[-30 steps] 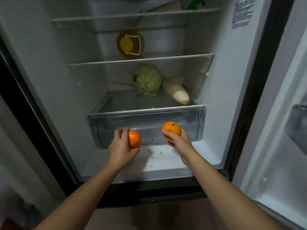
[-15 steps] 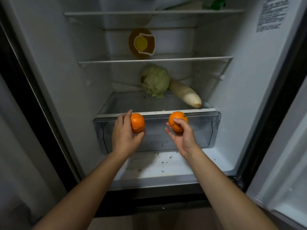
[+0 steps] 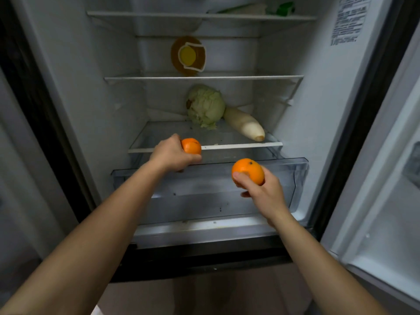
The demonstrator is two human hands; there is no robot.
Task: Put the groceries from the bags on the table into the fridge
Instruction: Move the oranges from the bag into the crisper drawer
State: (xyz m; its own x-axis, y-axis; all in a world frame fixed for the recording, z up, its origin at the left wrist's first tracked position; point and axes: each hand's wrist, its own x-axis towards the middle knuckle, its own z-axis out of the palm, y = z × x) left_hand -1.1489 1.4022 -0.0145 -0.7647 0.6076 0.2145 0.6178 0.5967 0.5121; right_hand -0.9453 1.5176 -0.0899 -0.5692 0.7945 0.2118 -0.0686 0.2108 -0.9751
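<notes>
The fridge stands open in front of me. My left hand point(image 3: 171, 154) grips an orange point(image 3: 192, 146) at the front edge of the lowest glass shelf point(image 3: 241, 145). My right hand point(image 3: 261, 192) holds a second orange point(image 3: 248, 171) lower down, over the pulled-out clear crisper drawer point(image 3: 300, 164). On that glass shelf, further back, lie a pale green cabbage point(image 3: 205, 106) and a white radish point(image 3: 244, 123).
A round amber container with a yellow centre point(image 3: 188, 56) sits on the middle shelf. Green and white packages point(image 3: 261, 7) lie on the top shelf. The fridge door point(image 3: 384, 178) hangs open at the right, its bins close to my right arm.
The crisper drawer has slid out toward me. My left hand has risen with its orange to the glass shelf's edge. My right hand has dropped lower and to the right with its orange.
</notes>
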